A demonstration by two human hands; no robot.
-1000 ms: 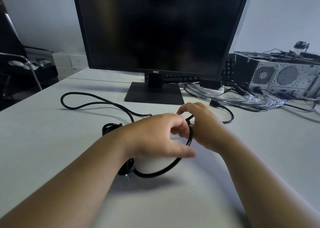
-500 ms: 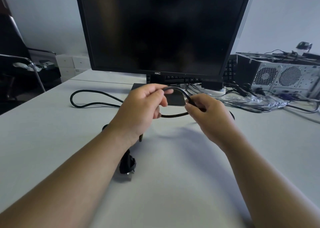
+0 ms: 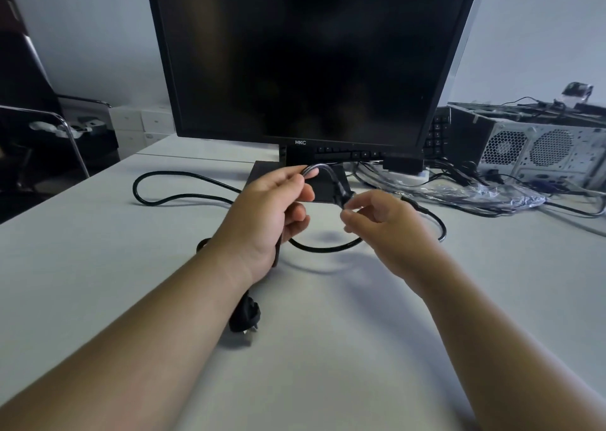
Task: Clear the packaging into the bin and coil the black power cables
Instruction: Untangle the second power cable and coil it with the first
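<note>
A black power cable [image 3: 183, 197] trails over the white table in front of the monitor. My left hand [image 3: 265, 214] is closed around a loop of it, lifted off the table. My right hand [image 3: 380, 224] pinches the same loop at its right side with thumb and fingers. A slack bight hangs below both hands and touches the table. The cable's plug [image 3: 244, 315] lies beside my left forearm. Its other end curves off to the right behind my right hand. Clear plastic packaging [image 3: 475, 194] with cables in it lies at the right of the monitor base.
A black monitor [image 3: 311, 60] on its stand [image 3: 262, 176] rises directly behind my hands. A computer case [image 3: 541, 148] with more wires sits at the back right. A chair [image 3: 49, 135] stands beyond the table's left edge. No bin is in view.
Both hands lifted the cable loop from low on the table up toward the monitor base. The plug came out from under my left hand and now lies free on the table.
</note>
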